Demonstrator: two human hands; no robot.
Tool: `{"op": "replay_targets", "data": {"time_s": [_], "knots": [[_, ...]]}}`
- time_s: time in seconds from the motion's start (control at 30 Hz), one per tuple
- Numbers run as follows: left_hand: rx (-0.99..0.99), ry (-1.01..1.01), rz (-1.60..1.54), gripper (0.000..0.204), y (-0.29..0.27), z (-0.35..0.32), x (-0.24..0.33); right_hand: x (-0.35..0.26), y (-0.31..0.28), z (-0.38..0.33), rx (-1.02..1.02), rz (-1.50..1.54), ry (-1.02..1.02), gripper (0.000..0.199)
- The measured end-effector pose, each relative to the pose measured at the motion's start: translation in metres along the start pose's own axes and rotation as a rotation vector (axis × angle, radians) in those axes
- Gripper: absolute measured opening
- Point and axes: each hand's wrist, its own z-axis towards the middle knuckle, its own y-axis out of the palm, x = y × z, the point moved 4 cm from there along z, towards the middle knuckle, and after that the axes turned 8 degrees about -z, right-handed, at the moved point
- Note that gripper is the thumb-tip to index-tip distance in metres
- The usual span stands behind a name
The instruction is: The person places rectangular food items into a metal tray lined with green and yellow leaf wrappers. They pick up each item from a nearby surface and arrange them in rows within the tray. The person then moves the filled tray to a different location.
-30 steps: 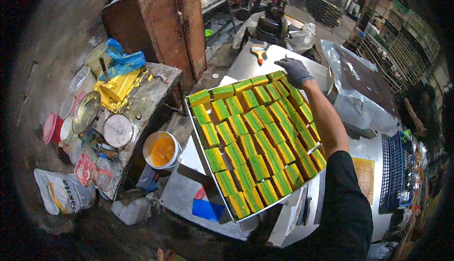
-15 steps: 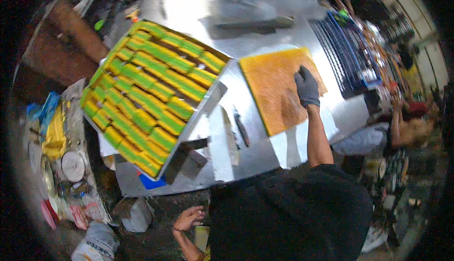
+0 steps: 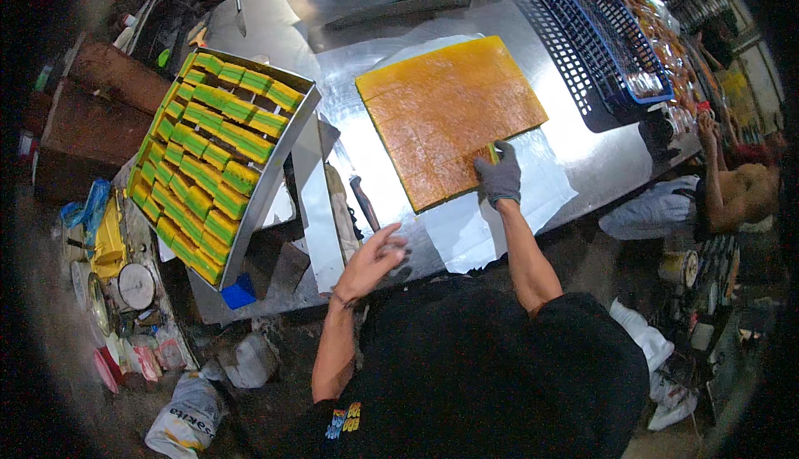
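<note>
Head view, looking down on a shiny sheet-metal worktop [image 3: 583, 151] with a large flat rectangular slab of orange-brown cake [image 3: 449, 114] lying near its middle on a pale sheet of paper [image 3: 466, 226]. The right hand [image 3: 500, 176], in a dark grey glove, rests on the near right corner of the slab, its fingers curled around a small yellow-green piece at the slab's edge; how firmly it is gripped cannot be made out. The bare left hand [image 3: 373, 258] lies on the worktop to the near left of the slab, well apart from it, fingers spread and holding nothing. Just beyond that hand, between it and the slab, lies a dark-handled knife [image 3: 363, 201]. Further left of the slab, a metal tray [image 3: 275, 176] sits tilted at the worktop's edge, filled with rows of green-and-yellow layered cake squares [image 3: 208, 168]. To the far right of the slab stands a blue plastic mesh basket [image 3: 607, 34]. Right of the slab, past the worktop's edge, another person [image 3: 707, 193] sits low beside it. Left of the tray, lower down, a small round white dial scale [image 3: 136, 286] stands among clutter.
</note>
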Motion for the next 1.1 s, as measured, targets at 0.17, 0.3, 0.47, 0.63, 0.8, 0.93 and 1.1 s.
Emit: {"op": "replay_targets", "data": {"time_s": [0.17, 0.3, 0.47, 0.63, 0.8, 0.93, 1.1], "knots": [[0.183, 0.251, -0.486, 0.084, 0.044, 0.07, 0.018, -0.055, -0.046, -0.024, -0.376, 0.581, -0.029, 0.083], [0.085, 0.549, -1.068, 0.055, 0.049, 0.058, 0.032, -0.06, -0.052, -0.028, -0.402, 0.659, -0.057, 0.07], [0.158, 0.501, -1.063, 0.054, 0.021, -0.007, 0.024, -0.031, 0.026, -0.023, -0.28, -0.35, -0.048, 0.078], [0.019, 0.563, -0.974, 0.091, -0.006, -0.076, 0.044, -0.034, 0.038, -0.032, -0.107, 0.007, -0.055, 0.069], [0.3, 0.691, -0.711, 0.111, -0.085, -0.173, 0.084, -0.136, -0.001, -0.036, -0.312, 0.415, -0.131, 0.072], [0.743, 0.801, -0.107, 0.095, -0.204, -0.233, 0.128, -0.299, 0.011, -0.06, -0.5, 0.516, -0.325, 0.07], [1.231, 0.779, 0.661, 0.078, -0.367, -0.236, 0.194, -0.508, 0.116, -0.109, -0.904, 0.698, -0.529, 0.072]]}}
